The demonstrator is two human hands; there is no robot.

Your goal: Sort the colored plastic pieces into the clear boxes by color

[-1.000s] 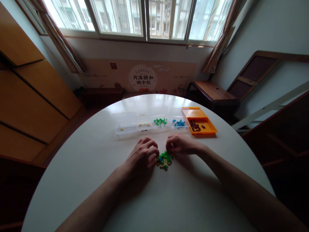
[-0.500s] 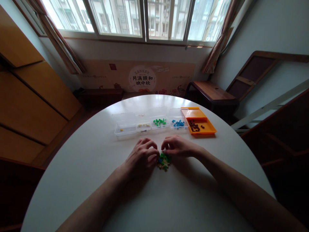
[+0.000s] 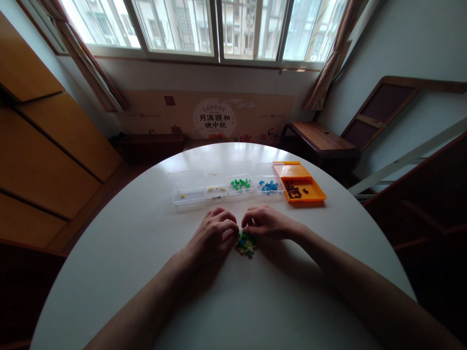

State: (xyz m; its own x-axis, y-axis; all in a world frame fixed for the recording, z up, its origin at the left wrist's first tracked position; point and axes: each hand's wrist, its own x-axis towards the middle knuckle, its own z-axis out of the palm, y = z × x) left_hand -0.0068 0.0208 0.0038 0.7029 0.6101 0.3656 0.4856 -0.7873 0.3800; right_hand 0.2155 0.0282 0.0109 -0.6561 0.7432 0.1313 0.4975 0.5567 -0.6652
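Clearly light, brittle and loosely joined, the small brick cluster [image 3: 246, 243] suits edge pinches; left hand [image 3: 213, 236] and right hand [image 3: 268, 222] curl their fingers against it, though the actual grip cannot be told.

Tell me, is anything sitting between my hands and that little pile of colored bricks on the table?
Nothing visible. The left hand and the right hand are both right at the brick pile, fingertips at its top edge. The parts trays sit farther back, out of the way.
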